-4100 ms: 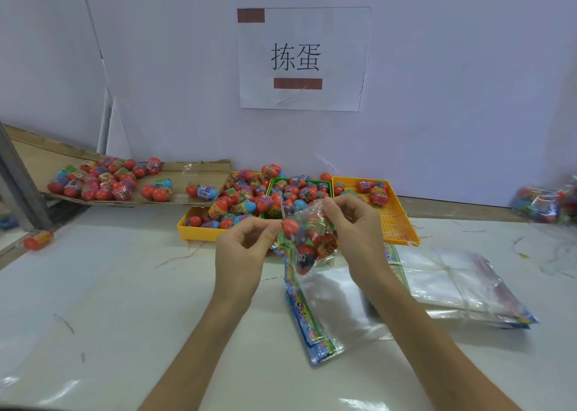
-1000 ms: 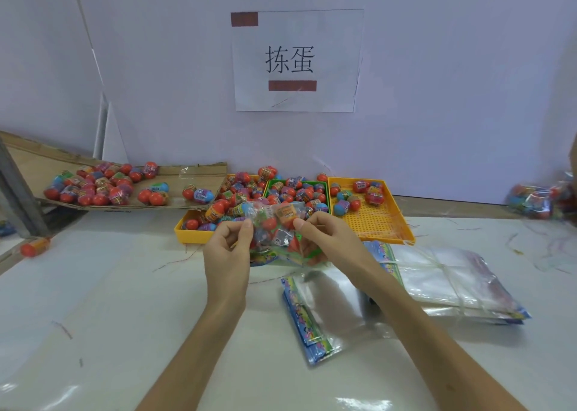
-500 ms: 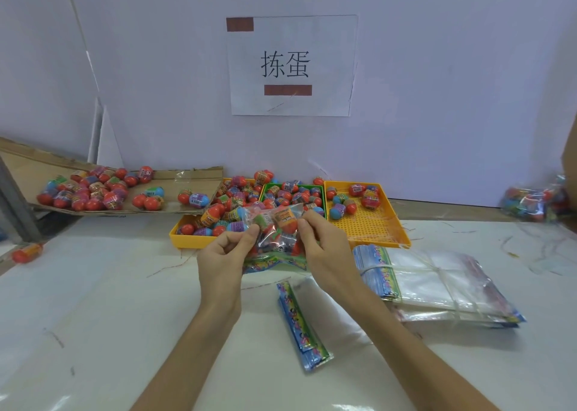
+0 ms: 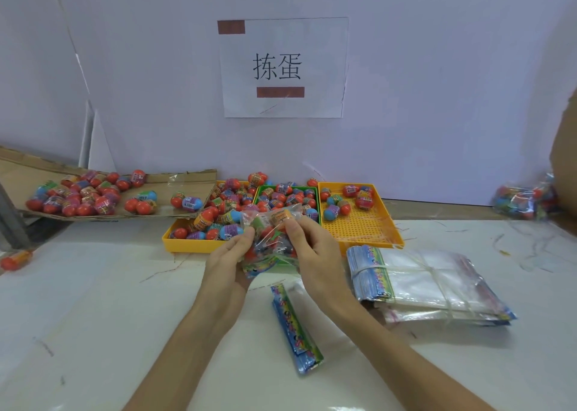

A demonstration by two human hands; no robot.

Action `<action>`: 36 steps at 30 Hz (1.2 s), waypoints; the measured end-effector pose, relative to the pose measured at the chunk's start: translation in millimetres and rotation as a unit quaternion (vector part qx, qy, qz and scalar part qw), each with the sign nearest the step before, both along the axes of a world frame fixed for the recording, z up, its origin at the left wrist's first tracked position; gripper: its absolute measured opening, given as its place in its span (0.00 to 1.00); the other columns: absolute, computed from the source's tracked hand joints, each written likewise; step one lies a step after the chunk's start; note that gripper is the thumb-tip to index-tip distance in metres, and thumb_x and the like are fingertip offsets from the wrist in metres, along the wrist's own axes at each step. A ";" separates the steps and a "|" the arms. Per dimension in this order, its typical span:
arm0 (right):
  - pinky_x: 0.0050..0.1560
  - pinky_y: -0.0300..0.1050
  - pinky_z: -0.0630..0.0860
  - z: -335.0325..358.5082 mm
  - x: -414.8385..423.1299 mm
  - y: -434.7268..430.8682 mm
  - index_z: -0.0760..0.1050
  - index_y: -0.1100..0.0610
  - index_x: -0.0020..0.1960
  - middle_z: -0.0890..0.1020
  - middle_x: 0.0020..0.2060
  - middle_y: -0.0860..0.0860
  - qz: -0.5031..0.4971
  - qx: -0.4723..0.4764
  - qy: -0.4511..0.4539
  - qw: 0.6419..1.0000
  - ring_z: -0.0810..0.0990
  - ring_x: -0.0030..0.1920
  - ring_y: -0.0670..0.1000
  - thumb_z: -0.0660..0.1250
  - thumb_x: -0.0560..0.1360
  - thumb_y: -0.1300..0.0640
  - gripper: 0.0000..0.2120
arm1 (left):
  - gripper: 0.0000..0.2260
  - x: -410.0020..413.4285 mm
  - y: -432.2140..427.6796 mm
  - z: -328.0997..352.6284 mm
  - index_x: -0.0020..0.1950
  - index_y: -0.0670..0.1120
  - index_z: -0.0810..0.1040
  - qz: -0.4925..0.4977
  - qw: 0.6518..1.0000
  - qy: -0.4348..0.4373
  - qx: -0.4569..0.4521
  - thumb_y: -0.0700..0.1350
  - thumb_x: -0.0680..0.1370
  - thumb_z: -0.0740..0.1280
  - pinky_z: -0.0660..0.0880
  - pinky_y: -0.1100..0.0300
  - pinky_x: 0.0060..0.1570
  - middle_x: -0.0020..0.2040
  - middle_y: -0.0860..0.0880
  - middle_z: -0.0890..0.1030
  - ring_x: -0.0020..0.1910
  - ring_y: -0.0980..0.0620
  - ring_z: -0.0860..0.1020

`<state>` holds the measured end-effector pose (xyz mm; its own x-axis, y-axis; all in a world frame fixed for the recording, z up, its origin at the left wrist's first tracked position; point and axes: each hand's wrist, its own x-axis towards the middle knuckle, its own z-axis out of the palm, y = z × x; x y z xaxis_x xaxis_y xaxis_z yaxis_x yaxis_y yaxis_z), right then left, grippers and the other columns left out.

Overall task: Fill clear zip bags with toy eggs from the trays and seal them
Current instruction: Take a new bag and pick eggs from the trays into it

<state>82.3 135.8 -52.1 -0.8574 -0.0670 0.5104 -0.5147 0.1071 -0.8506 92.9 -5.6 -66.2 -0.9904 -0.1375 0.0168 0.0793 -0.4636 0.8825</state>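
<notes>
Filled bag: held clear of the tabletop, in front of the green tray, between both hands; packed with toy eggs; printed strip at the lower edge, toward the wearer; sealed or not, cannot tell.

Handling: judged light but lumpy; thin, soft, slick film around hard, round eggs free to shift inside; no stiffness of its own, so likely to sag and swing if taken by one corner; little risk of breakage, more of spilling through an unclosed zip.

Where to hold: best pinched along the printed strip at both ends for sealing, or cupped from below under the eggs for carrying; not by the bare film alone.

Left hand: palm turned inward, thumb and fingertips pinching the left side of the bag near its top.

Right hand: roughly mirrored, fingers curled onto the right side, gripping film and eggs together.

Forearms: converging from the lower edge of view to meet at the bag, raised off the tabletop.

Supply: loose eggs in the left yellow tray, the green tray and the right yellow tray; bundled empty bags to the right; loose empty bags flat below the hands.
</notes>
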 end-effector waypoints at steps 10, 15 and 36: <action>0.31 0.35 0.59 3.9 -5.2 6.9 0.64 0.56 0.34 0.65 0.27 0.44 0.011 0.012 0.012 1.000 0.61 0.29 0.44 0.58 0.85 0.60 0.20 | 0.14 2.4 0.6 -1.6 0.39 0.43 0.78 0.084 0.975 0.078 -0.189 0.43 0.83 0.64 0.77 0.56 0.41 0.38 0.46 0.77 0.40 0.52 0.77; 0.33 0.41 0.62 4.7 -7.8 12.1 0.67 0.63 0.38 0.67 0.30 0.47 0.033 0.027 0.007 0.999 0.63 0.32 0.46 0.57 0.85 0.61 0.17 | 0.16 3.7 2.8 -1.5 0.36 0.48 0.77 0.105 0.967 0.100 -0.211 0.42 0.84 0.62 0.77 0.52 0.40 0.36 0.46 0.77 0.39 0.52 0.76; 0.36 0.45 0.82 38.4 -28.6 72.6 0.80 0.55 0.51 0.84 0.38 0.49 0.159 -0.012 -0.146 0.976 0.82 0.36 0.50 0.72 0.78 0.58 0.03 | 0.13 9.7 9.6 -5.0 0.47 0.57 0.82 0.053 0.947 0.169 -0.269 0.56 0.80 0.58 0.77 0.60 0.33 0.39 0.48 0.82 0.36 0.50 0.81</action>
<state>53.7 208.5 -13.7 -0.9043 -0.3450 0.2513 -0.2534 -0.0396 -0.9665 102.6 4.0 -71.2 -0.8968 -0.1176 0.4265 0.4206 0.0722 0.9044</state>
